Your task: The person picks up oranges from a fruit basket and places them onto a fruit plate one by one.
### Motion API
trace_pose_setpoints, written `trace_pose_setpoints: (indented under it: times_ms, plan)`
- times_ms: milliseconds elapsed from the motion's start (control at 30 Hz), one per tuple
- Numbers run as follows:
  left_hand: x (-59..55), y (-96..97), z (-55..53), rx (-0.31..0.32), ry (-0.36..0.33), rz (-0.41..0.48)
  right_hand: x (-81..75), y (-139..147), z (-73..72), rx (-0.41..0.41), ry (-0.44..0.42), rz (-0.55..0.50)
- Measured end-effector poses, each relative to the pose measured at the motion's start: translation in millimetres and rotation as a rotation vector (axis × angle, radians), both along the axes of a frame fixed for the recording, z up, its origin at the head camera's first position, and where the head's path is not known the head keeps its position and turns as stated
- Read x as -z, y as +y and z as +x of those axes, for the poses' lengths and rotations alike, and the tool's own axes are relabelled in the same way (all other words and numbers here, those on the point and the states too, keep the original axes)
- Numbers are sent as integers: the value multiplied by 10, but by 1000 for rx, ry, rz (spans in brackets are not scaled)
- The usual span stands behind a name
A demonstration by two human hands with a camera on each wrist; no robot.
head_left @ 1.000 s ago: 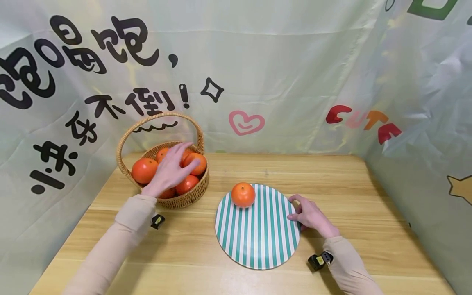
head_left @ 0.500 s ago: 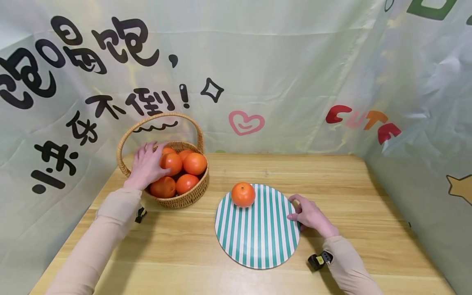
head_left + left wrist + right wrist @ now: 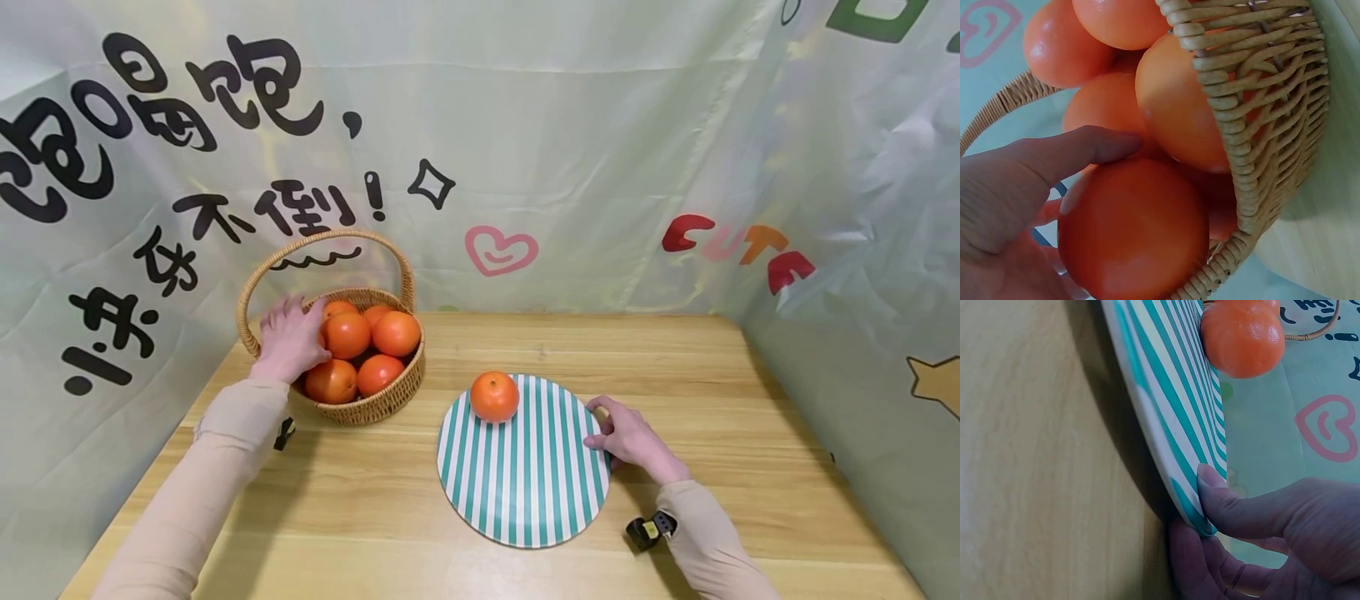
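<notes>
At the left side of the wicker basket [image 3: 390, 402], my left hand [image 3: 288, 340] reaches in over the rim. Its thumb and fingers curl round an orange [image 3: 1135, 231], largely hidden by the hand in the head view. Several other oranges [image 3: 348, 335] fill the basket beside it. My right hand [image 3: 633, 435] pinches the right rim of a round plate [image 3: 525, 483] with green and white stripes, thumb on top and fingers underneath. One orange [image 3: 495, 397] sits on the plate near its far left edge.
The basket's tall arched handle [image 3: 326, 236] rises close to my left hand. Printed cloth walls [image 3: 585, 167] stand behind and at both sides of the wooden table [image 3: 390, 517]. Small black devices [image 3: 651, 531] are fixed at the wrists.
My left hand has moved from above the middle of the basket to its left side and closed round an orange there. The right hand and plate have stayed put.
</notes>
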State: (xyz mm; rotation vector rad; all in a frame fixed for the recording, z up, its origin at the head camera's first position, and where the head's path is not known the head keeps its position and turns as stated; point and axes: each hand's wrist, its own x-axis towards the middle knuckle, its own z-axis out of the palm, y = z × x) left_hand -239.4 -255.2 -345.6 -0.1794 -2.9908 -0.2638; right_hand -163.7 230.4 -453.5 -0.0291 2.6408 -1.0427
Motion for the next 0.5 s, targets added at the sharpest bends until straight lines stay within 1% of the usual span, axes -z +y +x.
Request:
trace_pose_setpoints:
  times_ms: [133, 267, 333, 400, 500]
  plan:
    - [2, -22, -4, -18, -53, 20, 8, -1, 2, -2, 3, -1]
    - [-21, -32, -16, -44, -140, 48, 10, -1, 3, -1, 2, 0]
    - [-28, -38, -20, -53, -171, 64, 8, 0, 3, -2, 3, -4]
    - [-29, -42, -18, -58, -187, 75, 6, 1, 2, -4, 5, -10]
    - [-21, -51, -13, -51, -181, 79, 3, 1, 2, -8, 7, -15]
